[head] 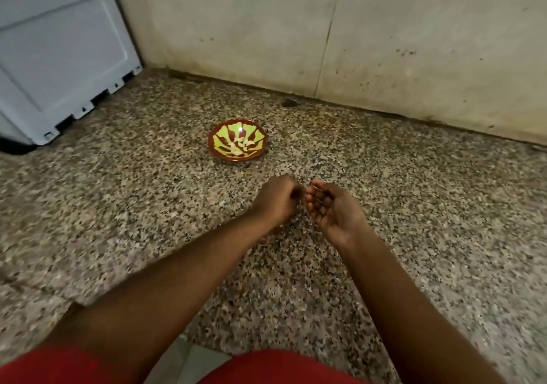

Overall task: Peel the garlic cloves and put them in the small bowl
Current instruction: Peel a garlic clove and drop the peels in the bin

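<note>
Garlic cloves (240, 144) lie pale in the small bowl (216, 141) — a red-brown dish with yellow-green patterning, sitting on the speckled bench (118, 206) just above the middle of the frame. Below it, near the centre, your two hands hover close together, well apart from the bowl. Your left hand (276, 199) has its fingers curled tight; you cannot tell whether they hold anything. Your right hand (333, 209) is palm up, fingers loosely bent and holding nothing visible. A white appliance (59, 52) stands at upper left — a stained wall (325, 34) runs behind.
</note>
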